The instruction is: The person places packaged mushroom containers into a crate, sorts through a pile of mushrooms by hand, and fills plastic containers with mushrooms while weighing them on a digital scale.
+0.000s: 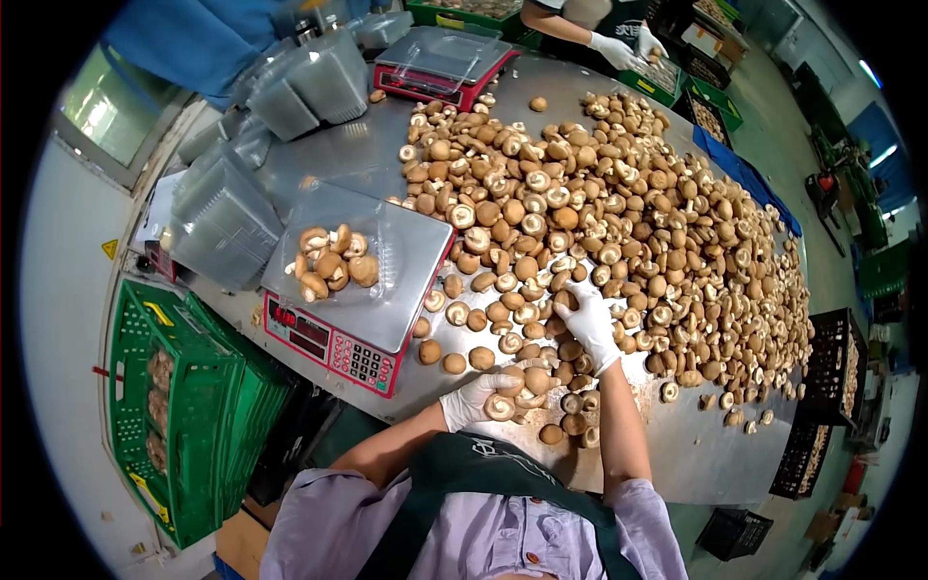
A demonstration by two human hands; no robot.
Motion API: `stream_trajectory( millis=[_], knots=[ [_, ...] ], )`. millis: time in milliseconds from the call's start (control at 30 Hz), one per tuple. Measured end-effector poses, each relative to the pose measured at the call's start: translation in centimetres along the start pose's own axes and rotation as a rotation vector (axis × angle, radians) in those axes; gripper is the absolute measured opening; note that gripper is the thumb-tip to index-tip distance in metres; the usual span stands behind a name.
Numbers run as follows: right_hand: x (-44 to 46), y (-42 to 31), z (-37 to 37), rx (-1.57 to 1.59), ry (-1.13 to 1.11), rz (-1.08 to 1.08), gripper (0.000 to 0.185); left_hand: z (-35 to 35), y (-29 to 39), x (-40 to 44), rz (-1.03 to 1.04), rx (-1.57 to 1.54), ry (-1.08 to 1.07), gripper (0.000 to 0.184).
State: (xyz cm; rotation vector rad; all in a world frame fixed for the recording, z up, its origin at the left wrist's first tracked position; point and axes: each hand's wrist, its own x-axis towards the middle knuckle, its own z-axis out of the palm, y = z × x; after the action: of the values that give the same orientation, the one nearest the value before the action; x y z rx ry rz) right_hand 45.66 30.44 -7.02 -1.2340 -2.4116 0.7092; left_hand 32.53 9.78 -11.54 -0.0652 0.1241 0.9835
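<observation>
My left hand point(469, 402), in a white glove, is curled round a few brown-capped shiitake mushrooms point(501, 406) low on the metal table, close to my apron. Farther forward, my gloved right hand point(590, 327) has its fingers closed on a single shiitake at the near edge of the big mushroom pile point(667, 232). Left of the pile stands a red-framed digital scale point(411, 319) with its display lit. On its plate, a clear plastic tray point(379, 227) holds several shiitake, some with stems up.
Stacks of clear plastic trays point(217, 217) stand at the table's left. A second scale point(440, 63) is at the back. Green crates point(184, 406) are piled lower left, black crates point(833, 372) at right. Across the table a gloved co-worker point(611, 50) handles mushrooms over a green crate.
</observation>
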Motion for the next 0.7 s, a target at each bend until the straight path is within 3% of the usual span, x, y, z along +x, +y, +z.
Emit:
stream_trajectory(
  millis=[67, 167, 267, 433, 500, 533, 567, 600, 700],
  knots=[
    [-0.5, 0.3, -0.6, 0.131, -0.065, 0.128, 0.042, -0.1, -0.1, -0.4, 0.051, 0.038, 0.069, 0.066],
    [-2.5, 0.0, -2.9, 0.846, -0.062, 0.308, 0.049, 0.0, 0.0, -0.5, 0.044, 0.019, 0.11, 0.062],
    [-4.5, 1.1, -3.0, 1.424, -0.067, 0.325, 0.052, 1.1, 0.2, -0.4, -0.003, 0.015, 0.056, 0.059],
    [-7.1, -0.9, -3.2, 1.747, -0.102, 0.333, 0.06, 4.0, -0.3, 0.6, 0.062, 0.1, 0.128, 0.064],
    [-7.9, -2.0, -3.0, 1.682, -0.15, 0.296, 0.056, 4.2, 0.1, 0.1, 0.068, 0.072, -0.004, 0.062],
    [-8.1, -2.7, -3.1, 1.622, -0.181, 0.28, 0.055, 4.5, 0.3, -0.3, 0.071, 0.085, 0.037, 0.058],
    [-8.2, -5.1, -3.9, 1.207, -0.167, 0.293, 0.051, 4.9, 0.4, -0.8, 0.083, 0.104, 0.066, 0.055],
    [-8.7, -5.5, -3.6, 0.94, -0.187, 0.056, 0.047, 5.3, 0.5, -1.2, 0.105, 0.123, 0.097, 0.053],
    [-9.9, -8.3, -1.7, 0.558, -0.218, -0.144, 0.038, 2.8, 0.4, -1.7, -0.025, 0.136, 0.188, 0.045]
  ],
)
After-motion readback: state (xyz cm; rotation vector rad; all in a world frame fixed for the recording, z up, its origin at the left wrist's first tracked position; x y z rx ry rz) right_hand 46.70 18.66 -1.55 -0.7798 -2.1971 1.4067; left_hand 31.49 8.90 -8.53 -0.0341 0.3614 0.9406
